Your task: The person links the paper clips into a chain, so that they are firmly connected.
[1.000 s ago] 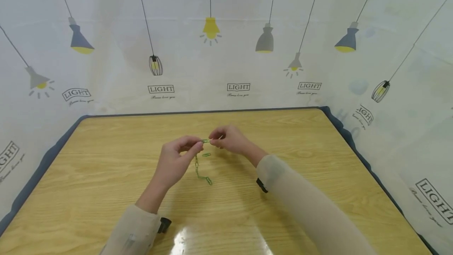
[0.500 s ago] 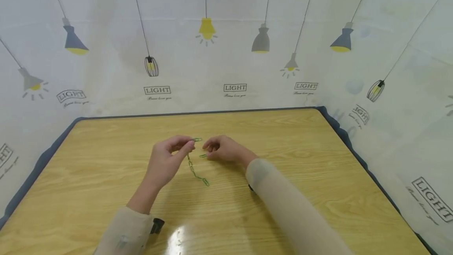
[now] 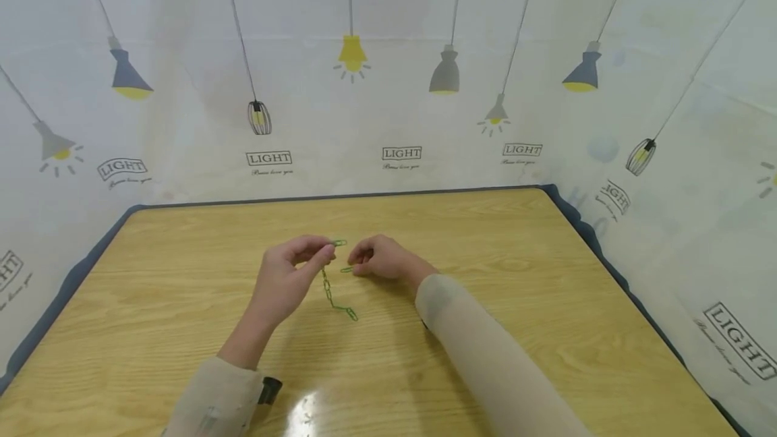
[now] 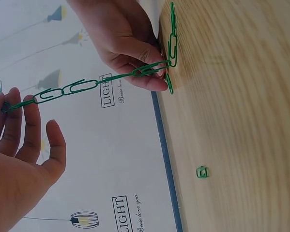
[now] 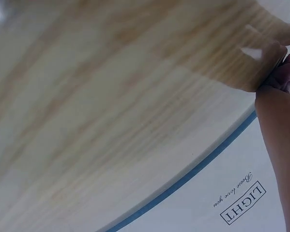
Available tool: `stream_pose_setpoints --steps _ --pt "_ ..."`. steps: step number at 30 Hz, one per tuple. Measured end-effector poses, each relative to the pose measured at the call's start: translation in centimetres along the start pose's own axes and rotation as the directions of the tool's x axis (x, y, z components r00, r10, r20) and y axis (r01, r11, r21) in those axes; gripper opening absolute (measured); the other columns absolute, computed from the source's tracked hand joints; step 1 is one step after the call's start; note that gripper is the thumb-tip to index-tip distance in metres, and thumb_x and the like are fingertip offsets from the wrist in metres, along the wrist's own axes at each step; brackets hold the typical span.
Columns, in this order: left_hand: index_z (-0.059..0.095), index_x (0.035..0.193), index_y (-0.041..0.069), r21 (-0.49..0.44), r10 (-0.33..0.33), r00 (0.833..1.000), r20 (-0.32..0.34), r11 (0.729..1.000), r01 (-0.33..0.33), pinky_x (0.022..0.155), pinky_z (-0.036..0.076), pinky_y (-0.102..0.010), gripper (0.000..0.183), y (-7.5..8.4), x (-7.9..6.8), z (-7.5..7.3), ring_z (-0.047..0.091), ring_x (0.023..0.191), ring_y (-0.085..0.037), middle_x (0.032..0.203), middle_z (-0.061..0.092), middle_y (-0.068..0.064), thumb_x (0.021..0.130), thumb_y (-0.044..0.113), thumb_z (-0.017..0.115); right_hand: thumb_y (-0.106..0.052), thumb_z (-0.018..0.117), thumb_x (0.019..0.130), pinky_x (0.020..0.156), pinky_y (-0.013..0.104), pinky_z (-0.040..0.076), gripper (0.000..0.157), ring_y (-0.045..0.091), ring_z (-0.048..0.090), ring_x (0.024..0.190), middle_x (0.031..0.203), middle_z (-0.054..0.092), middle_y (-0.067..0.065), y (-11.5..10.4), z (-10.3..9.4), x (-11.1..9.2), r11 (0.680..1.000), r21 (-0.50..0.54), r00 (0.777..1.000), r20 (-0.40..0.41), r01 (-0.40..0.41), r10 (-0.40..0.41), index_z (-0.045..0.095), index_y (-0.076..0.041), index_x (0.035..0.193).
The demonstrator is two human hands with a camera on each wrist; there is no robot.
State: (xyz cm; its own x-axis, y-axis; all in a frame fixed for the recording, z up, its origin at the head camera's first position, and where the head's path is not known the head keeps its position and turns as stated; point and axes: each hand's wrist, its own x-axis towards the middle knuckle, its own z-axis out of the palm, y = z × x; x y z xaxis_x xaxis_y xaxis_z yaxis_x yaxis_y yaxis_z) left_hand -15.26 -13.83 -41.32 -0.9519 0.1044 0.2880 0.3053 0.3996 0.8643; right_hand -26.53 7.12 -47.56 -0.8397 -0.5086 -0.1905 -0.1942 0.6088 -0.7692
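Head view shows me the left hand pinching the green chain. Just left of the curled right hand, which is nearer, the loose paperclip points left-right; whether that grip holds it, I can't tell.

A pale backdrop rises behind and along both sides of the wood-grain bench, and a blue strip follows the bench's far edge. Above that edge, the backdrop shows a printed yellow lamp, a grey lamp and, lower, framed LIGHT lettering.
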Motion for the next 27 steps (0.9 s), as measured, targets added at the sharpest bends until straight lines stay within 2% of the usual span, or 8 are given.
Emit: stream_pose_setpoints --steps 4,10,14,22,27 --pt "0.078 0.117 0.007 -0.005 0.004 1.0 0.011 1.0 -0.004 0.092 0.061 -0.031 0.026 -0.22 -0.21 -0.02 0.077 0.102 -0.025 0.11 0.081 -0.01 0.107 0.028 0.067 -0.015 0.076 0.1 0.087 0.027 0.051 0.016 0.014 0.06 0.094 0.104 0.072 0.003 0.28 0.11 -0.15 1.0 -0.008 1.0 0.009 -0.016 0.016 0.078 -0.012 0.115" --pt "0.079 0.116 0.01 0.017 0.012 1.0 -0.002 1.0 -0.012 0.091 0.06 -0.032 0.026 -0.14 -0.26 -0.28 0.077 0.101 -0.021 0.109 0.081 -0.009 0.108 0.031 0.066 -0.016 0.077 0.099 0.085 0.026 0.05 0.016 0.015 0.06 0.094 0.104 0.072 0.003 0.19 0.1 -0.19 1.0 0.004 1.0 -0.002 -0.021 0.021 0.079 -0.012 0.114" --pt "0.078 0.117 0.01 0.01 0.008 1.0 -0.001 1.0 -0.008 0.093 0.061 -0.038 0.026 -0.24 -0.08 -0.28 0.077 0.101 -0.021 0.108 0.081 -0.008 0.107 0.031 0.067 -0.016 0.077 0.099 0.084 0.027 0.05 0.014 0.015 0.059 0.093 0.103 0.072 0.003 -0.03 0.04 -0.14 0.999 0.019 0.999 -0.009 -0.031 0.031 0.079 -0.012 0.113" --pt "0.078 0.117 0.009 0.009 0.009 1.0 -0.003 1.0 -0.009 0.09 0.059 -0.026 0.026 -0.33 -0.01 -0.42 0.077 0.1 -0.019 0.11 0.081 -0.013 0.107 0.03 0.067 -0.014 0.078 0.098 0.085 0.028 0.05 0.009 0.015 0.059 0.092 0.1 0.072 0.001 -0.1 0.17 0.37 0.999 0.027 0.999 -0.016 -0.043 0.044 0.08 -0.012 0.106" --pt "0.078 0.118 0.009 0.017 0.009 1.0 -0.006 1.0 -0.008 0.091 0.059 -0.027 0.027 -0.35 -0.01 -0.56 0.077 0.099 -0.016 0.108 0.081 -0.01 0.107 0.03 0.067 -0.014 0.078 0.098 0.088 0.03 0.049 0.005 0.015 0.059 0.093 0.098 0.072 0.0 -0.04 0.3 0.59 0.998 0.016 0.998 -0.024 -0.059 0.06 0.08 -0.014 0.102"
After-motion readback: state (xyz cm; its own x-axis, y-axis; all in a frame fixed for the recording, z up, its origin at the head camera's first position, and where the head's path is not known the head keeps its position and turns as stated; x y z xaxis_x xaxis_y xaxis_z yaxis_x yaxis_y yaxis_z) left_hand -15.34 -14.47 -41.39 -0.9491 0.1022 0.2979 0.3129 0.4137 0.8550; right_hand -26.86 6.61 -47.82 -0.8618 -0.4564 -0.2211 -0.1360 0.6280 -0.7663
